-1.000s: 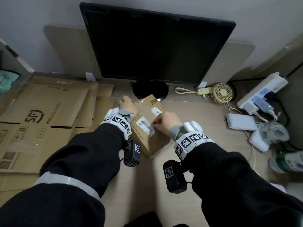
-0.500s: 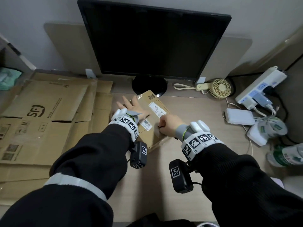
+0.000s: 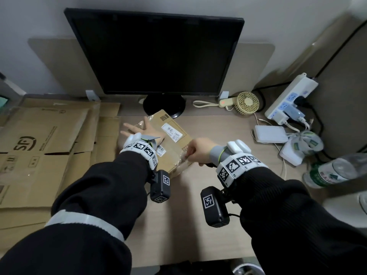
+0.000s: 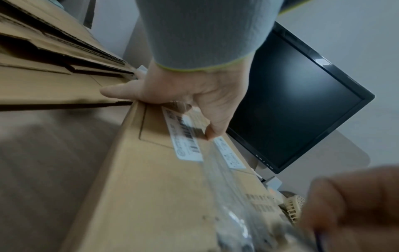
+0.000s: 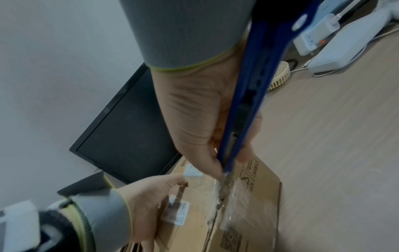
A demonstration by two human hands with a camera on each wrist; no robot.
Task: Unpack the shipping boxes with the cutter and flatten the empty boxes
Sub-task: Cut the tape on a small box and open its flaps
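Observation:
A small brown shipping box (image 3: pixel 174 139) with white labels lies on the desk in front of the monitor, sealed with clear tape. My left hand (image 3: pixel 139 130) lies flat on its left part, fingers spread, thumb pressing the top (image 4: pixel 213 129). My right hand (image 3: pixel 198 149) grips a blue cutter (image 5: pixel 248 95) at the box's near right edge. Its blade (image 5: pixel 224 185) sits in the taped seam on the box top (image 5: pixel 254 196).
Flattened cardboard boxes (image 3: pixel 45 147) are stacked on the left. A black monitor (image 3: pixel 155 54) stands behind the box. At the right lie a small fan (image 3: pixel 248 103), a power strip (image 3: pixel 290 98), white chargers (image 3: pixel 270 133) with cables and a plastic bottle (image 3: pixel 333 169).
The box has turned and slid a little away from me. My left hand has gone from holding its left side to lying flat with fingers spread. My right hand has drawn back toward the box's near right edge.

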